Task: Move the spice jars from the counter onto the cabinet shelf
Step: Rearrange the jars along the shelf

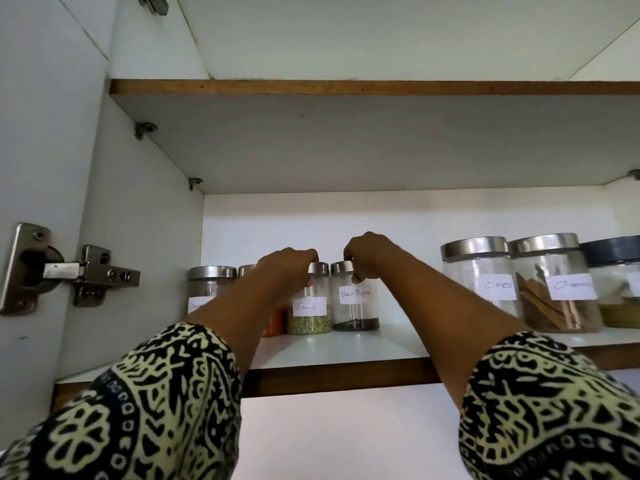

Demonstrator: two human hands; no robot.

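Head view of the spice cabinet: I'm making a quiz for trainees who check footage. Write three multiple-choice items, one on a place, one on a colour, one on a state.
1. Which jar stands immediately right of the Fennel jar? A the Cloves jar; B the Cinnamon jar; C the Black Pepper jar.
2. What colour is the lid of the rightmost jar? A dark; B silver; C red.
3. What is the right hand doing? A hanging free; B gripping the Black Pepper jar's lid; C holding a spoon.
Answers: C, the two labels sit side by side; A, its lid looks dark navy; B, its fingers curl round that lid.
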